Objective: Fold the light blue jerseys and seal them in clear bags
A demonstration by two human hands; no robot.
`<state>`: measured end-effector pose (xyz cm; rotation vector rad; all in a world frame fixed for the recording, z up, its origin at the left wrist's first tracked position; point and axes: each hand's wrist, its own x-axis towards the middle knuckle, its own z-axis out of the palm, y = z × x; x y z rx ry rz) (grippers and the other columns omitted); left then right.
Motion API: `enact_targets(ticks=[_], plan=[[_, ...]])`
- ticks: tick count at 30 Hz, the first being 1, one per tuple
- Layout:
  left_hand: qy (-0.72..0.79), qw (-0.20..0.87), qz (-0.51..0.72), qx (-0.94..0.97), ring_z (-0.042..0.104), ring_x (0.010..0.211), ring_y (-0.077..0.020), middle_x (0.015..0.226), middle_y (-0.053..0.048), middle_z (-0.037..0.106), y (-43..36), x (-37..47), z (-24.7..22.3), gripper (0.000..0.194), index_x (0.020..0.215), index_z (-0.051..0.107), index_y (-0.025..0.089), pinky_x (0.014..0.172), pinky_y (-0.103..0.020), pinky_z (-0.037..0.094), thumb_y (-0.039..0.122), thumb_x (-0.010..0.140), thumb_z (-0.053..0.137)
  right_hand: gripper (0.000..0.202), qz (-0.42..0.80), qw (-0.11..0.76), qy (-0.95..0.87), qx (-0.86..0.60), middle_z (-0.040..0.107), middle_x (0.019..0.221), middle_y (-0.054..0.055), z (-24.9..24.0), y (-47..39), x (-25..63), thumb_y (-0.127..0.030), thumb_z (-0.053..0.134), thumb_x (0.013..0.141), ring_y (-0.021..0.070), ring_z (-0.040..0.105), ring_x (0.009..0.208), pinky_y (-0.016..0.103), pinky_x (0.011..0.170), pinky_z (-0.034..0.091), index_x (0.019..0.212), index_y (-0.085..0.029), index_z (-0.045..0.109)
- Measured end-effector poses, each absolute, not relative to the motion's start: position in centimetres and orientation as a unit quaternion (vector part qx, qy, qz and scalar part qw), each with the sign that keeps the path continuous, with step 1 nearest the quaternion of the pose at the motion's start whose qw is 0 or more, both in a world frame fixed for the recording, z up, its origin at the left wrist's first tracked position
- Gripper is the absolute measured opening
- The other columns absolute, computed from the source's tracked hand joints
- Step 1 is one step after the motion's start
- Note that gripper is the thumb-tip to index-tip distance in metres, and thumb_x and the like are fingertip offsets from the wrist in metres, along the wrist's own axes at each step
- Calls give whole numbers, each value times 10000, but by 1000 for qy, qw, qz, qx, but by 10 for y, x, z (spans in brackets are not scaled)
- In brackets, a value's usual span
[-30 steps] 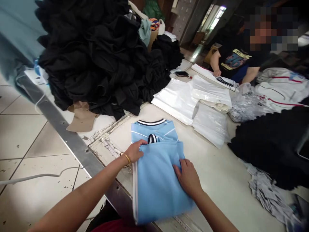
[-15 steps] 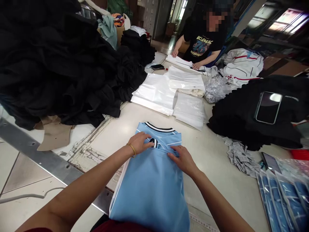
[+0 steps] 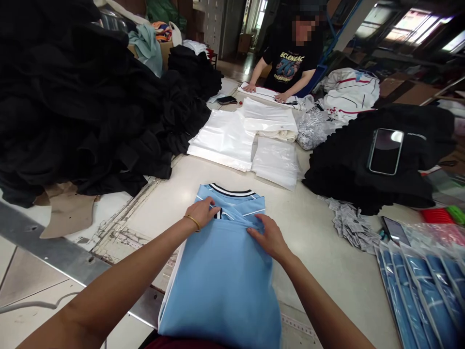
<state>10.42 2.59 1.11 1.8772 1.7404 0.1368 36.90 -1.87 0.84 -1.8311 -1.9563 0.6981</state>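
A light blue garment (image 3: 221, 276) lies folded on the pale table in front of me, its black-and-white striped collar at the far end. My left hand (image 3: 201, 213) is at the upper left of the fold, thumb and fingers closed on the fabric beside a small striped piece. On the upper right side, my right hand (image 3: 271, 235) has its thumb and fingers pressed on the blue cloth, gripping the folded edge. Beyond the collar are white plastic bags (image 3: 223, 138) and a smaller stack of clear bags (image 3: 276, 160).
Black cloth (image 3: 83, 106) is heaped at the left. At the right are a phone (image 3: 386, 151) on black garments (image 3: 337, 165), grey tags (image 3: 352, 225) and bagged blue garments (image 3: 421, 286). Across the table (image 3: 327, 271), a person (image 3: 290, 58) has both hands on white cloth.
The view has shifted, so most things sit further left. The folded blue layer now covers more of the small striped piece near my left hand. Both hands stay at the fold.
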Motion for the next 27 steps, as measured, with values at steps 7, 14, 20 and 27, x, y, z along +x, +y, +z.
enact_targets(ticks=[7, 14, 20, 27], plan=[[571, 297, 3, 765, 544, 805, -243, 837, -57, 583, 3, 68, 26, 418, 773, 588, 194, 671, -319, 393, 594, 653, 573, 366, 400, 200, -560, -698, 589, 730, -4, 5, -45, 397, -422, 629, 671, 160, 549, 662, 304, 628, 449, 967, -216, 560], [455, 587, 175, 647, 537, 677, -145, 736, 31, 533, 20, 70, 43, 340, 771, 455, 196, 585, -250, 430, 484, 670, 606, 378, 630, 375, -415, -539, 594, 785, -7, 46, -33, 397, -356, 678, 676, 116, 547, 651, 244, 595, 430, 992, -219, 523], [600, 340, 170, 704, 537, 1013, -280, 1071, -98, 581, 24, 91, 17, 433, 1056, 552, 162, 900, -417, 410, 296, 654, 641, 529, 510, 300, -397, -702, 597, 758, 22, 1, -15, 398, -383, 661, 643, 155, 554, 616, 299, 563, 461, 1105, -180, 500], [502, 100, 144, 847, 173, 1355, -287, 1481, -54, 229, -24, 166, 2, 539, 1366, 320, 320, 1077, -528, 150, 499, 864, 393, 464, 140, 272, -717, -627, 439, 1333, 142, -16, -43, 358, -391, 413, 852, 258, 364, 1258, 469, 1036, 307, 1254, -162, 453]])
